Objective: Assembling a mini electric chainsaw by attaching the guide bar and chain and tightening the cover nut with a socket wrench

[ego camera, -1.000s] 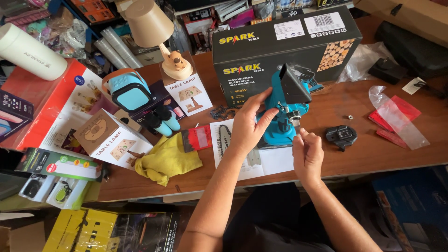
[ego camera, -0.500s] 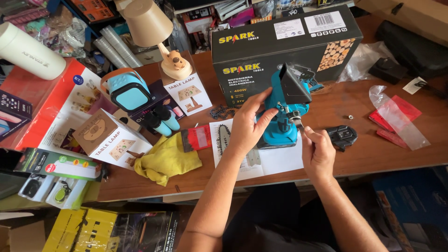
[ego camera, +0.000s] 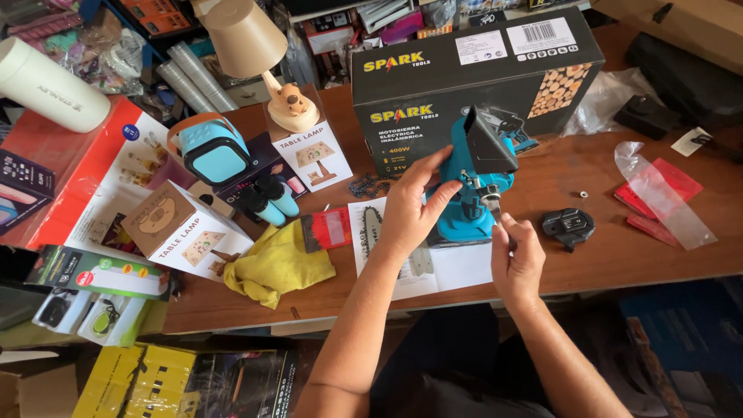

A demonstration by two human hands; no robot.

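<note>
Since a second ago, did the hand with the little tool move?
Yes. The right hand slid toward the blue power tool, away from the black knob lying on the table.

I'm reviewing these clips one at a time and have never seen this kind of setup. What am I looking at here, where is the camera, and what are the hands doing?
There is no machine here: a person works with two bare hands, and the one camera sits on that person's head, looking down at a wooden table.

The left hand grips a teal power tool standing on a paper sheet. The right hand pinches a small metal piece at the tool's side; what that piece is cannot be told.

Around them lie a black box behind the tool, a small black part and a clear bag to the right, and to the left a yellow cloth, a table lamp, a teal speaker and small cartons.
</note>
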